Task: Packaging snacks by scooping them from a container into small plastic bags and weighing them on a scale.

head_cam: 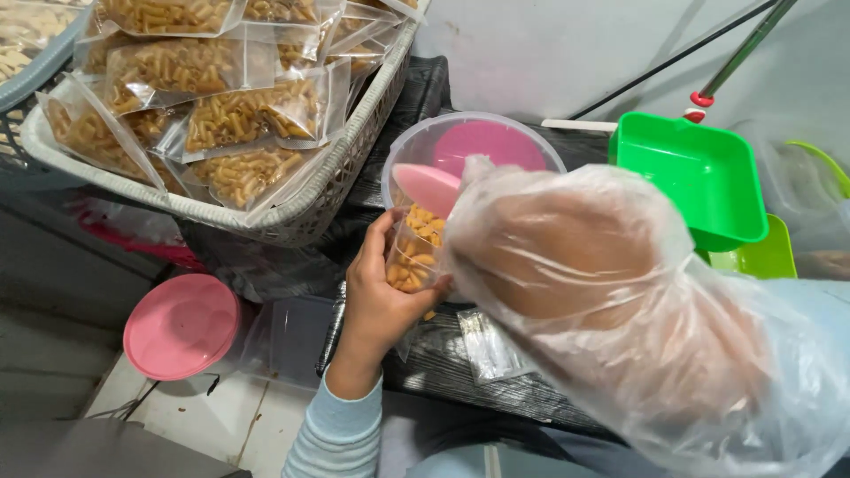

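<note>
The bare left hand (376, 301) grips a small clear plastic bag of yellow macaroni (414, 252), upright, mouth up; the plastic-gloved right hand (567, 248) holds a pink scoop (427, 188) tilted just above its mouth.

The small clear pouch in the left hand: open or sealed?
Open: the pouch is held upright in the left hand, and a pink scoop sits over its mouth.

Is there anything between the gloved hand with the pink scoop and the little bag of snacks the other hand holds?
Nothing visible. The right hand, in a loose plastic glove, holds the pink scoop directly at the open top of the small clear bag, which the left hand holds upright.
</note>
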